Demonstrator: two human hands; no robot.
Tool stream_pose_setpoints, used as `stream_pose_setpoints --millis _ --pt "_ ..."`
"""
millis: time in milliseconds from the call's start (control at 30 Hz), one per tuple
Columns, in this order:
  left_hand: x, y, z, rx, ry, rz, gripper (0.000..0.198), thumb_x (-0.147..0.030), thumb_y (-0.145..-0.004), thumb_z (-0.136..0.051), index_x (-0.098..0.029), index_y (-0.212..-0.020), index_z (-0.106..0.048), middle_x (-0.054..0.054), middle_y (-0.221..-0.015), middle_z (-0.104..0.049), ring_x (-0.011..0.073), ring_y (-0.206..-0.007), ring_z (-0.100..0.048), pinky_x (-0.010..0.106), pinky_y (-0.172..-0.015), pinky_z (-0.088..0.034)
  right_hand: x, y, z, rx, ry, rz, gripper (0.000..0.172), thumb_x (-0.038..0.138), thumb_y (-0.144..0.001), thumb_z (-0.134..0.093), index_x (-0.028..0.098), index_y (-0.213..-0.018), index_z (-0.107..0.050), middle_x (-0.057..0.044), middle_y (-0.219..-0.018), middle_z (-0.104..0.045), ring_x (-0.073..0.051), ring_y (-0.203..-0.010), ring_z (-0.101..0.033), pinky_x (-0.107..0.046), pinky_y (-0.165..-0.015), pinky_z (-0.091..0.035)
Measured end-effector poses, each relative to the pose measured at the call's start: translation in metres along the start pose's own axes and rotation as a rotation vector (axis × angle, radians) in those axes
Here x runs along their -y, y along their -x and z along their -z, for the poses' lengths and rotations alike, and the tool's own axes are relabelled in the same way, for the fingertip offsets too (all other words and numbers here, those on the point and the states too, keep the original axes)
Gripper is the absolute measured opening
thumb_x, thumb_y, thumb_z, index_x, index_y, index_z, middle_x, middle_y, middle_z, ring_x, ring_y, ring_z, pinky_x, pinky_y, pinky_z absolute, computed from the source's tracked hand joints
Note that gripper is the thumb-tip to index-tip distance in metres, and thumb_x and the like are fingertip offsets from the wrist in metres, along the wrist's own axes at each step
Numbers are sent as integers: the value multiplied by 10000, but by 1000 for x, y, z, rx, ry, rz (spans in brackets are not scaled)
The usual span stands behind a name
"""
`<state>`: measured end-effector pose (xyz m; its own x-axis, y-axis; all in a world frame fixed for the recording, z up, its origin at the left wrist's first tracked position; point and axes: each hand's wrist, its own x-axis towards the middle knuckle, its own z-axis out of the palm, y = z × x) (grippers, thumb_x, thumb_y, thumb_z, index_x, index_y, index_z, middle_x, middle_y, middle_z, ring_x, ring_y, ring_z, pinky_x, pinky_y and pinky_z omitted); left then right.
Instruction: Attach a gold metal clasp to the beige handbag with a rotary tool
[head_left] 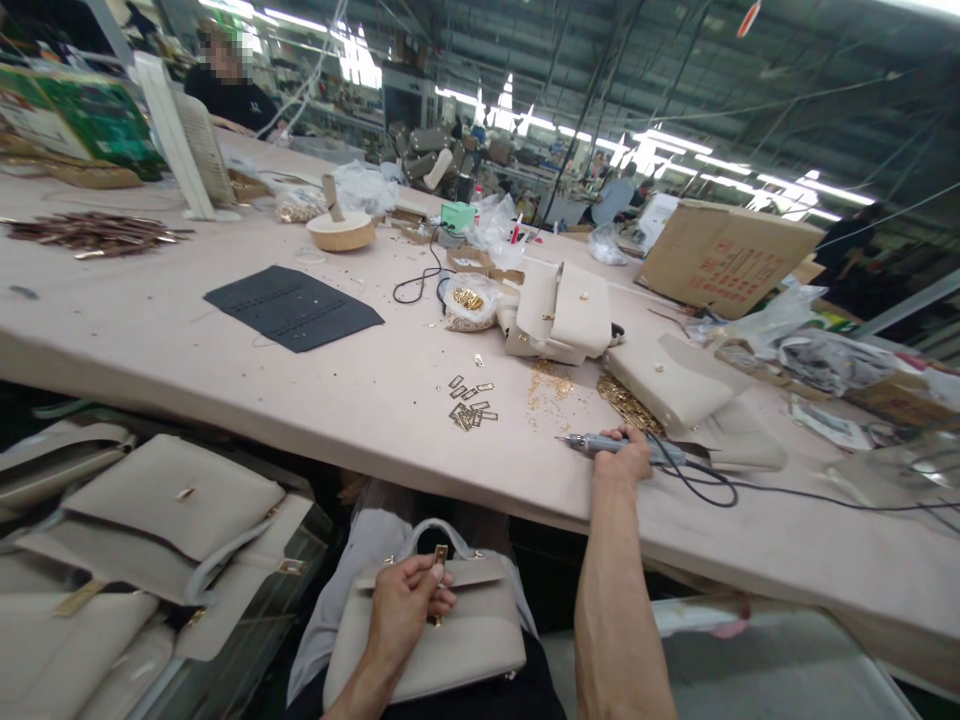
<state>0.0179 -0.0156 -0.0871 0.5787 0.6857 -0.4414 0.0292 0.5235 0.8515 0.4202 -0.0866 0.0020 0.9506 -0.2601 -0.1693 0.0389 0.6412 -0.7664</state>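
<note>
A beige handbag point(427, 655) with a top handle rests on my lap. My left hand point(405, 605) is closed in a pinch over its front, on a small gold metal fitting point(441, 553) near the handle. Out on the table point(360, 400), my right hand point(628, 458) is wrapped round a grey electric screwdriver point(592, 442), its tip pointing left and its black cord trailing right. Gold rectangular frames point(471, 412) lie loose left of the tool. Tiny gold screws or similar small parts point(547, 388) are scattered just beyond it.
More beige bags point(574, 310) stand beyond the screwdriver, beside a plastic bag of gold parts point(469, 303). A black sheet point(294, 307) lies farther left. Several beige bags point(176, 495) are piled at my lower left. A cardboard box point(727, 258) sits back right; a person point(229, 95) is far left.
</note>
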Motion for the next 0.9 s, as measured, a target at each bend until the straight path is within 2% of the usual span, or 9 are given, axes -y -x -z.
stream_pose_setpoints --millis 733,900 --pt "0 2 -1 8 3 -8 494 -513 -666 -838 -73 -860 -727 142 -767 -757 188 -546 -696 232 -476 -533 5 8 -6 -97 -40 -18 261 8 -666 -577 192 -701 -395 42 -656 -526 -68 -468 -458 -184 -392 -477" --pt "-1 2 -1 -1 1 -8 521 -522 -654 -846 -66 -878 -728 153 -772 -758 198 -547 -699 242 -473 -538 7 7 -6 -85 -36 -39 255 5 -681 -573 193 -700 -402 41 -654 -518 -72 -465 -455 -197 -406 -495"
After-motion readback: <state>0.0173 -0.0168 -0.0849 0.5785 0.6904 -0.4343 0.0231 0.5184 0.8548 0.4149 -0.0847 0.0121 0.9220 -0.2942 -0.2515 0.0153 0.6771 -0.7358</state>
